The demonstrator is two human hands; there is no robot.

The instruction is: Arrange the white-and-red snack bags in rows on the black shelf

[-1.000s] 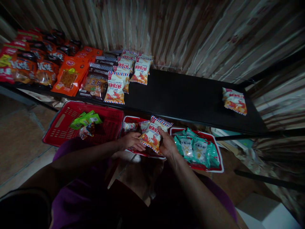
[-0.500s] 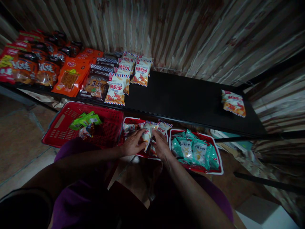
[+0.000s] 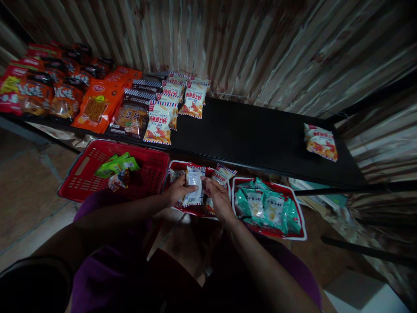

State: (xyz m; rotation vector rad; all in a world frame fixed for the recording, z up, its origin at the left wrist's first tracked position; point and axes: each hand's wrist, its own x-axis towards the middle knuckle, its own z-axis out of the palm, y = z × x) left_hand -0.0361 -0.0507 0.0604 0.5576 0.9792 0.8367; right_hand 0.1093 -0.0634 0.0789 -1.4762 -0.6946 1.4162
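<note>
A small snack bag (image 3: 194, 186), its pale printed back facing up, is held upright over the middle red basket (image 3: 173, 163). My left hand (image 3: 177, 192) is closed on the bag's left edge, the thumb lying across its front. At the opposite edge, the curled fingers of my right hand (image 3: 217, 194) grip the bag's side. Similar white-and-orange bags lie in the basket beneath and around my hands; one bag (image 3: 222, 174) sticks up behind my right hand. How many are inside is hidden.
A black shelf (image 3: 241, 130) carries rows of snack bags at left and a lone bag (image 3: 321, 141) at right. The left red basket (image 3: 151, 165) holds green packets (image 3: 119, 164). Teal packets (image 3: 273, 206) fill the right basket (image 3: 301, 221). A pleated curtain (image 3: 247, 48) hangs behind.
The bag between my hands has been turned, from its printed front to its pale back. My left hand has shifted slightly left, and both hands now grip the bag's edges.
</note>
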